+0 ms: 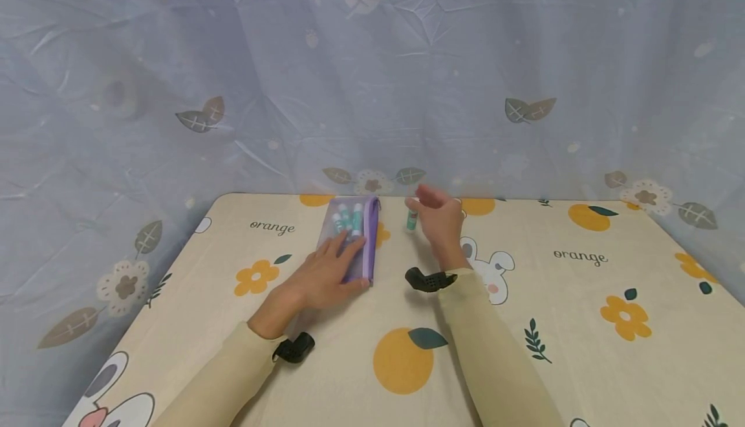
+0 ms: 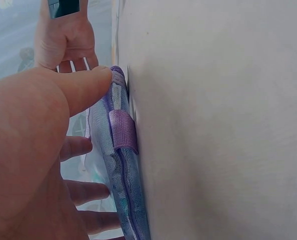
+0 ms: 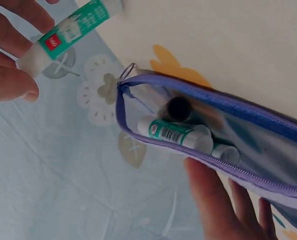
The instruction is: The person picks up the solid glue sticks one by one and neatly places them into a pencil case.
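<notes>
My right hand point(image 1: 440, 220) pinches a glue stick point(image 3: 73, 31) by its white end, between thumb and fingers. Its label is green with a small red patch, and it is held to the right of a see-through pencil pouch point(image 1: 326, 236). The pouch has a purple zip edge, unzipped along its right side. Inside lie several glue sticks point(image 3: 171, 132) and something with a round black end point(image 3: 178, 108). My left hand point(image 1: 326, 278) rests on the pouch with its fingers spread and straight. In the left wrist view its thumb point(image 2: 88, 87) touches the pouch's near end.
A cream tablecloth point(image 1: 279, 375) printed with oranges, flowers and rabbits covers the table. Behind the table's far edge hangs a blue-grey curtain point(image 1: 372, 77) with leaf prints. Black bands with small black devices point(image 1: 431, 280) sit at both wrists.
</notes>
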Demonstrator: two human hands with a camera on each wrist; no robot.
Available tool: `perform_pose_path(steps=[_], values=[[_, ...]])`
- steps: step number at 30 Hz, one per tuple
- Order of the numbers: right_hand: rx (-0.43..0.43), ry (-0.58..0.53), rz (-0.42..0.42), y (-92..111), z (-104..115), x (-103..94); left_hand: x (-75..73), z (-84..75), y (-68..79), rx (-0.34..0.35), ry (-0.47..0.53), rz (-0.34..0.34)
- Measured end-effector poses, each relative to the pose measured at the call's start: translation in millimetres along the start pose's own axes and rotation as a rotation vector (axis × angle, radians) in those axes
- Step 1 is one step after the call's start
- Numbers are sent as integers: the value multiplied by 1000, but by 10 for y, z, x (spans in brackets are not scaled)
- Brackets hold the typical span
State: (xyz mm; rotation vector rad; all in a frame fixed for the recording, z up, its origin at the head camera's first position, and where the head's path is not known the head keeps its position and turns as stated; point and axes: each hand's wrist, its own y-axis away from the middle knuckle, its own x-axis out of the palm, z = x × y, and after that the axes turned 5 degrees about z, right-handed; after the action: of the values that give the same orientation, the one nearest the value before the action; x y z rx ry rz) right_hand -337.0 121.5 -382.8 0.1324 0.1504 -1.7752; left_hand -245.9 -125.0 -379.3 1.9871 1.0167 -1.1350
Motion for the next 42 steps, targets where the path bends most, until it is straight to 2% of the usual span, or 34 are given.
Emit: perform_pose_path(steps=[6, 12, 21, 35, 42], values=[[26, 40, 4, 0, -74, 19, 0, -2, 1, 0, -2, 2], [28, 49, 4, 7, -83, 41, -4, -10, -6, -3, -9, 4], [74, 69, 23, 25, -99, 78, -11, -16, -4, -9, -7, 7], [28, 75, 6, 44, -140, 73, -20, -8, 1, 5, -8, -1], [68, 71, 7, 20, -156, 74, -21, -14, 4, 8, -8, -1]])
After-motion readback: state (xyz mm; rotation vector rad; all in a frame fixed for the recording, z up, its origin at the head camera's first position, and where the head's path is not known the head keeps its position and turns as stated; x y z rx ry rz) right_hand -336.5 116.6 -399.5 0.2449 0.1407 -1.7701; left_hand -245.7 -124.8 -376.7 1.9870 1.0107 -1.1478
